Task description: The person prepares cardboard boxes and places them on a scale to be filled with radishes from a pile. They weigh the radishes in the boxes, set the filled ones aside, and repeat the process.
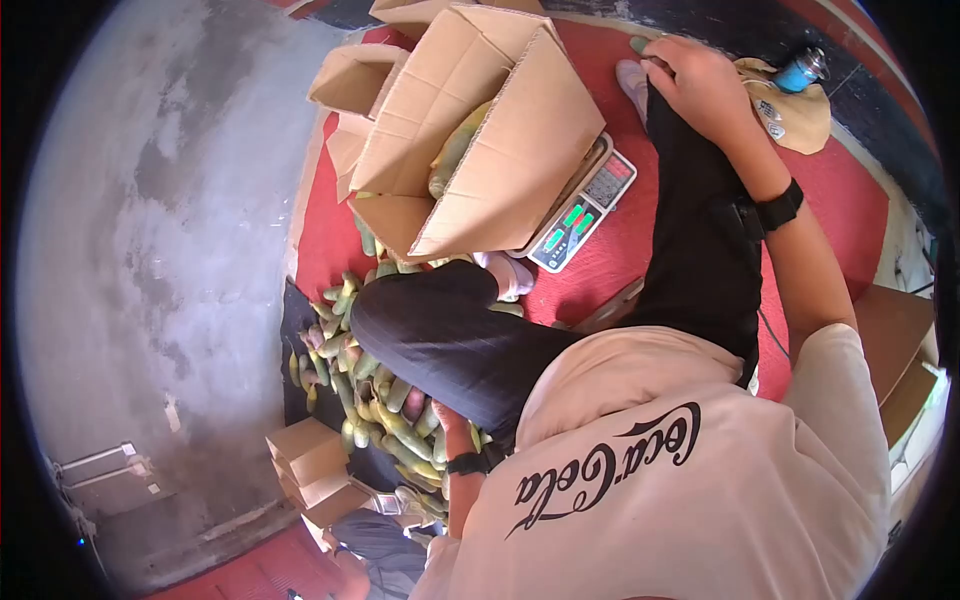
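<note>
My right hand (695,85) is raised over my right knee, back of the hand up and fingers curled. The rounded end of a green vegetable (638,45) sticks out at its fingertips, the rest hidden by the hand. Low by my left thigh, my left hand (452,418) reaches into a heap of green and yellow cucumber-like vegetables (400,430); its fingers are mostly hidden. In front of me a tall open cardboard box (520,150) stands tilted on a digital scale (570,235) with lit green digits. Yellow-green vegetables (460,150) lie inside the box.
More cardboard boxes (355,80) stand behind the first. A beige bag (800,115) with a blue bottle (800,70) on it lies at the far right. Another person (375,550) is at the lower left, near a small carton (305,455). Red matting (560,285) covers the floor.
</note>
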Motion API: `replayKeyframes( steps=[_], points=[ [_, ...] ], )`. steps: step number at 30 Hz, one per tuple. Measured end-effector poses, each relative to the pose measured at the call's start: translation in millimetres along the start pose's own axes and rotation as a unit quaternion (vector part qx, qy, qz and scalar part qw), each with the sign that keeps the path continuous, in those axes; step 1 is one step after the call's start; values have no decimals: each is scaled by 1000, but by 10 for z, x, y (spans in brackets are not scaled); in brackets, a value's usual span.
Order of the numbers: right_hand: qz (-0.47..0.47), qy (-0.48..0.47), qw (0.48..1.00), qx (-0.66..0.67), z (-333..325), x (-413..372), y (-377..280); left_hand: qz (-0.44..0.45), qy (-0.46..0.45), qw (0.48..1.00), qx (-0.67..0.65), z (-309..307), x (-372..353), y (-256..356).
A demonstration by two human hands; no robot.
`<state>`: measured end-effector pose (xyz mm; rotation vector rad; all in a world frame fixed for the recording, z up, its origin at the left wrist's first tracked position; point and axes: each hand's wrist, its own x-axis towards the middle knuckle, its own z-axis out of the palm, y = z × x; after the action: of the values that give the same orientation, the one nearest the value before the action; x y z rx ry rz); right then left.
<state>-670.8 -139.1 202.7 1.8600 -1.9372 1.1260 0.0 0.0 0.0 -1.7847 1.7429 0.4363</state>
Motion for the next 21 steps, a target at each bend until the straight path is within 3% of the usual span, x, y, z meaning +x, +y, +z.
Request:
replayKeyframes(
  steps=[1,2,3,4,5,6,7,8,9,10,11,12,13,15,17,20,21],
  points=[
    [-4,11,1000,2,19,5,-31,54,109,960,-251,248,162,-242],
    [-9,23,1000,5,35,10,-57,103,208,844,-483,307,230,-343],
    [-23,15,999,-18,-77,28,44,114,196,833,-504,386,245,89],
    [-18,11,1000,-21,-63,28,11,80,119,684,-716,68,52,241],
    [-15,6,1000,-25,-55,31,-15,41,31,482,-875,-171,-75,369],
    [-14,6,1000,-26,-47,16,-36,42,30,482,-875,-169,-85,316],
    [-13,0,1000,-21,-50,8,-39,52,166,730,-660,-153,-81,286],
    [-14,-4,1000,-17,-55,6,-42,58,286,884,-364,-139,-39,282],
    [-17,1,1000,-24,-53,4,-49,64,289,881,-369,-256,-61,389],
    [-18,-2,1000,-23,-52,0,-44,24,267,783,-561,-473,-166,579],
    [-20,-3,1000,-24,-57,-5,-33,-15,228,648,-727,-658,-238,734],
    [-19,-4,999,-28,-71,-20,-20,-5,233,632,-739,-731,-203,770],
    [-24,2,999,-41,-98,-33,-18,-26,243,659,-711,-850,-237,850],
    [7,9,1000,-25,-177,-86,-29,26,274,645,-713,-926,-187,880],
    [31,11,999,-29,-288,-122,-57,41,325,669,-668,-860,8,771],
    [38,-12,998,39,-443,-123,-85,91,361,629,-683,-912,131,732],
    [31,-6,999,32,-510,-84,-124,68,326,577,-746,-1144,-98,909]
  ],
)
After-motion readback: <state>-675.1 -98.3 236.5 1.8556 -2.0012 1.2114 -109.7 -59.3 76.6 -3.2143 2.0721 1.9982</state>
